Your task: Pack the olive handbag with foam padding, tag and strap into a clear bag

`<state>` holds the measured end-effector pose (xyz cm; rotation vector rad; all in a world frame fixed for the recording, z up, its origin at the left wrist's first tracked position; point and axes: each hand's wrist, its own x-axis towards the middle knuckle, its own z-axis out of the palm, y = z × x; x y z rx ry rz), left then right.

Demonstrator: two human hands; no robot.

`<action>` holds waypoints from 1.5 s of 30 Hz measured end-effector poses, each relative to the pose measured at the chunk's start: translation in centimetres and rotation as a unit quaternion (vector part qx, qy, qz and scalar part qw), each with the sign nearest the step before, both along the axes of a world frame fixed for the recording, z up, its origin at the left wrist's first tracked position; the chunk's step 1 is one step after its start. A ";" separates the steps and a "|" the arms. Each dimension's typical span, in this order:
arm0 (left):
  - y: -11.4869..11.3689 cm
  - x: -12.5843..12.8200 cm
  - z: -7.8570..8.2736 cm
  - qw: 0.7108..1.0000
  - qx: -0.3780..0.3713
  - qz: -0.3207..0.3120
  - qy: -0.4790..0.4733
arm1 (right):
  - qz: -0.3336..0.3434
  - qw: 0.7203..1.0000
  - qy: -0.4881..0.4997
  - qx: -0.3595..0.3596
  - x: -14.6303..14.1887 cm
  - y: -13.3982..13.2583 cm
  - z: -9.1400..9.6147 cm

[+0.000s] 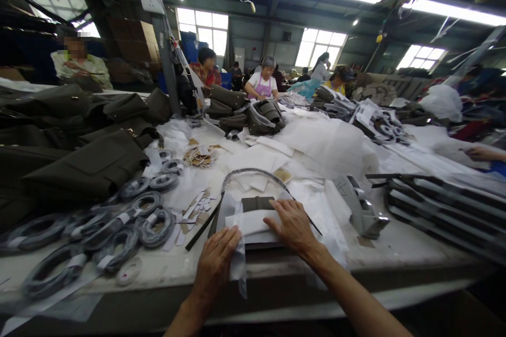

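A dark olive bag (256,204) lies on the table before me, with its plastic-wrapped handle (253,171) arching away at the back. A folded white sheet (253,222) covers part of its front. Translucent wrapping (237,258) hangs at its left side. My left hand (217,260) rests along that side, fingers stretched out against the wrapping, thumb hardly visible. Across the bag's right part lies my right hand (294,226), thumb spread from the fingers, fingertips touching the bag and white sheet. Neither hand is closed around anything visible.
Wrapped coils (156,227) and a tape roll (128,271) lie left, below piled dark bags (85,166). A grey tape dispenser (361,210) stands right, beside stacked flat dark pieces (430,216). White sheets (324,142) heap behind. Several people work farther back.
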<state>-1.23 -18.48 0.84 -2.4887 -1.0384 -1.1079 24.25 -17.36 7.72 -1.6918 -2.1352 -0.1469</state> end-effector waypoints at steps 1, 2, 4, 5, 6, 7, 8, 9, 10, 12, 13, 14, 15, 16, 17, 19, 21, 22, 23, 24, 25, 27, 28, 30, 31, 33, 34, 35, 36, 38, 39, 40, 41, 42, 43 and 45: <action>0.0 0.0 0.0 1.000 0.000 0.000 0.000 | 0.035 0.999 0.009 0.010 -0.9 -0.5 0.3; 0.1 0.0 0.0 1.000 0.001 -0.001 -0.002 | 0.083 0.996 0.017 0.009 -1.9 -0.9 0.5; 0.2 0.0 -0.2 1.000 0.007 -0.004 -0.018 | 0.192 0.981 0.022 -0.025 -3.8 -1.9 0.4; 0.2 0.1 -0.3 1.000 0.009 -0.005 -0.029 | 0.234 0.971 0.020 -0.048 -4.5 -2.3 0.1; 0.2 0.1 -0.3 0.999 0.009 -0.005 -0.038 | 0.263 0.962 0.016 -0.068 -5.1 -2.6 -0.3; 0.2 0.1 -0.4 0.999 0.008 -0.005 -0.044 | 0.278 0.957 0.013 -0.078 -5.4 -2.8 -0.8; 0.2 0.2 -0.4 0.999 0.006 -0.005 -0.045 | 0.283 0.956 0.014 -0.078 -5.6 -3.0 -1.4; 0.2 0.2 -0.4 0.999 0.005 -0.004 -0.044 | 0.281 0.957 0.016 -0.070 -5.7 -3.1 -1.9; 0.2 0.2 -0.4 0.999 0.004 -0.005 -0.040 | 0.279 0.958 0.020 -0.057 -5.6 -3.1 -2.3; 0.2 0.2 -0.4 0.999 0.008 -0.010 -0.037 | 0.281 0.959 0.032 -0.034 -5.3 -3.1 -2.8; 0.2 0.1 -0.4 0.999 0.005 -0.014 -0.037 | 0.285 0.957 0.039 -0.030 -5.1 -3.0 -2.8; 0.2 0.1 -0.4 0.999 -0.004 -0.017 -0.036 | 0.291 0.955 0.045 -0.031 -5.0 -3.0 -2.8; 0.1 0.0 -0.5 0.999 -0.015 -0.022 -0.037 | 0.298 0.953 0.049 -0.033 -4.8 -3.0 -2.8; 0.1 -0.1 -0.5 0.998 -0.028 -0.027 -0.041 | 0.304 0.951 0.051 -0.033 -4.7 -3.0 -2.8; 0.1 -0.2 -0.5 0.997 -0.044 -0.034 -0.047 | 0.309 0.949 0.050 -0.030 -4.6 -3.1 -2.8; 0.0 -0.6 -0.4 0.994 -0.078 -0.047 -0.061 | 0.312 0.949 0.045 -0.010 -4.6 -3.2 -3.2; 0.0 -1.0 -0.1 0.990 -0.111 -0.062 -0.066 | 0.303 0.952 0.045 0.011 -4.7 -3.2 -3.6; 0.1 -1.2 0.1 0.987 -0.125 -0.069 -0.067 | 0.298 0.953 0.045 0.017 -4.8 -3.2 -3.9; 0.2 -1.3 0.3 0.985 -0.138 -0.073 -0.068 | 0.294 0.955 0.045 0.020 -4.9 -3.1 -4.0; 0.2 -1.4 0.5 0.984 -0.148 -0.074 -0.068 | 0.292 0.955 0.044 0.022 -5.0 -3.1 -4.0; 0.3 -1.4 0.7 0.983 -0.156 -0.072 -0.068 | 0.293 0.955 0.043 0.024 -5.0 -3.1 -3.9; 0.4 -1.1 0.8 0.984 -0.151 -0.064 -0.071 | 0.300 0.952 0.047 0.034 -5.0 -3.2 -3.3; 0.5 -0.8 0.8 0.986 -0.141 -0.058 -0.073 | 0.303 0.950 0.056 0.040 -4.9 -3.5 -3.0; 0.4 -0.3 0.6 0.989 -0.117 -0.042 -0.082 | 0.303 0.948 0.085 0.052 -4.4 -4.4 -2.4; 0.4 -0.1 0.4 0.990 -0.111 -0.035 -0.085 | 0.303 0.946 0.102 0.050 -4.2 -5.1 -2.3; 0.4 0.2 0.2 0.990 -0.111 -0.028 -0.084 | 0.308 0.944 0.118 0.025 -3.7 -6.5 -2.7; 0.4 0.3 0.2 0.990 -0.111 -0.029 -0.082 | 0.313 0.943 0.115 0.008 -3.6 -7.2 -3.3; 0.4 0.3 0.2 0.990 -0.108 -0.033 -0.081 | 0.316 0.943 0.105 -0.007 -3.6 -7.7 -4.0; 0.5 0.3 0.3 0.991 -0.104 -0.036 -0.080 | 0.313 0.945 0.091 -0.015 -3.7 -8.1 -4.9; 0.5 0.2 0.5 0.992 -0.092 -0.037 -0.076 | 0.281 0.957 0.066 -0.007 -4.3 -8.4 -6.8; 0.4 0.3 0.6 0.993 -0.086 -0.036 -0.073 | 0.255 0.965 0.062 0.004 -4.7 -8.4 -7.6; 0.4 0.3 0.7 0.994 -0.080 -0.034 -0.069 | 0.230 0.971 0.063 0.015 -5.3 -8.3 -8.3; 0.3 0.4 0.7 0.994 -0.076 -0.030 -0.065 | 0.209 0.975 0.070 0.025 -5.8 -8.1 -8.8; 0.3 0.4 0.7 0.995 -0.073 -0.028 -0.063 | 0.194 0.977 0.081 0.033 -6.3 -7.9 -9.1; 0.2 0.5 0.7 0.995 -0.072 -0.026 -0.063 | 0.186 0.977 0.095 0.041 -6.8 -7.7 -9.3; 0.2 0.6 0.8 0.995 -0.073 -0.026 -0.065 | 0.191 0.972 0.125 0.062 -7.7 -7.3 -9.2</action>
